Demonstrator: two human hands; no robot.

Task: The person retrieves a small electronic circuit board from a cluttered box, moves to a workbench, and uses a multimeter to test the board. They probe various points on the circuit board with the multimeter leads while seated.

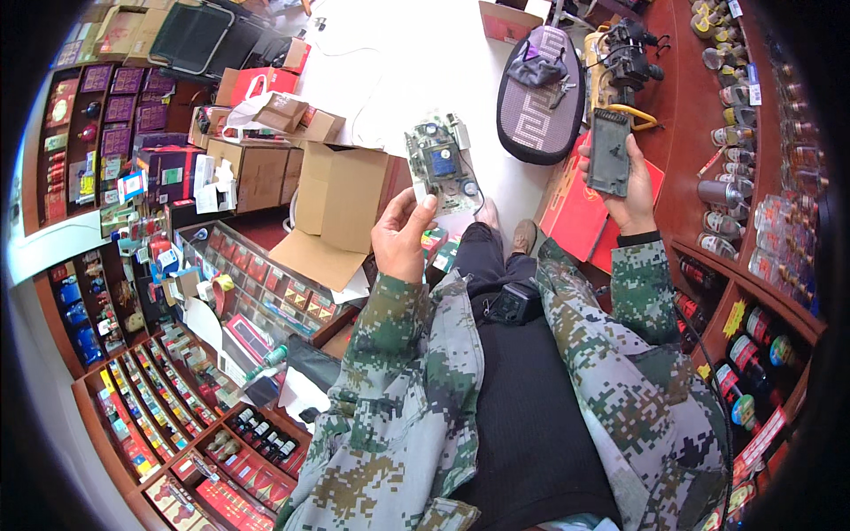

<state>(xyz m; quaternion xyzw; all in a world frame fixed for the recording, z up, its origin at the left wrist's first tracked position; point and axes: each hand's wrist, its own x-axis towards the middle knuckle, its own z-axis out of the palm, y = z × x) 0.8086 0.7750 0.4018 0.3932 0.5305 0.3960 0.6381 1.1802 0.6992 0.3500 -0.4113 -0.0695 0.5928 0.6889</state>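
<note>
In my left hand [405, 234] is a circuit board [443, 162], pinched at its lower left corner between thumb and fingers. The board is pale, with a dark blue block in its middle and round parts near its corners. My right hand [630, 190] grips a dark grey rectangular plastic casing [609, 152] upright, its hollow inner side facing me. The two pieces are apart, raised in front of me at about the same height. Both forearms are in camouflage sleeves.
An opened cardboard box [333, 208] stands left of the board, beside a glass display case [257, 288]. Ahead lies a patterned oval seat [542, 97] with a cloth and keys on it. A red box [567, 208] is below my right hand. Bottle shelves [739, 186] line the right.
</note>
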